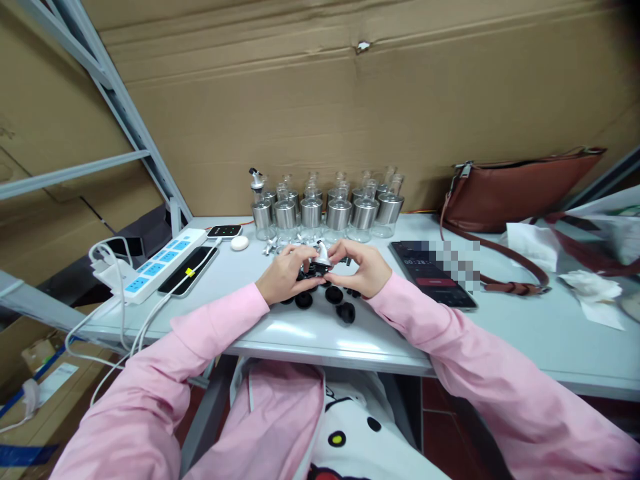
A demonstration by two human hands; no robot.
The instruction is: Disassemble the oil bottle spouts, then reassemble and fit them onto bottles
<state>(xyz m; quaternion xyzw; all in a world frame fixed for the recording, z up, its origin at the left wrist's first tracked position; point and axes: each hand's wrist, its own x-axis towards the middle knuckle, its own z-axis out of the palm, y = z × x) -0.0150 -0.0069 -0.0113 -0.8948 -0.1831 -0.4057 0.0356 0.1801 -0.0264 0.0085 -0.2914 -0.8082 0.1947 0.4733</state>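
Note:
My left hand (287,275) and my right hand (366,268) meet over the table, fingers closed on a bottle pour spout (323,253) with a silver top and a black lower part. My fingers partly cover its underside. Several loose black stopper pieces (304,300) lie just below my hands, one of them a taller black piece (346,312). Behind my hands are small silver spout parts (270,247). Glass bottles with steel bands (311,213) stand upright in two rows at the back. The front-left bottle carries a fitted pour spout (257,180).
On the left are a white power strip (165,263), a phone with a cable (193,273), a small black-faced device (225,231) and a round white case (239,243). To the right lie a large phone (433,277), a brown bag (515,190) and crumpled tissue (593,287). Cardboard (300,100) stands behind.

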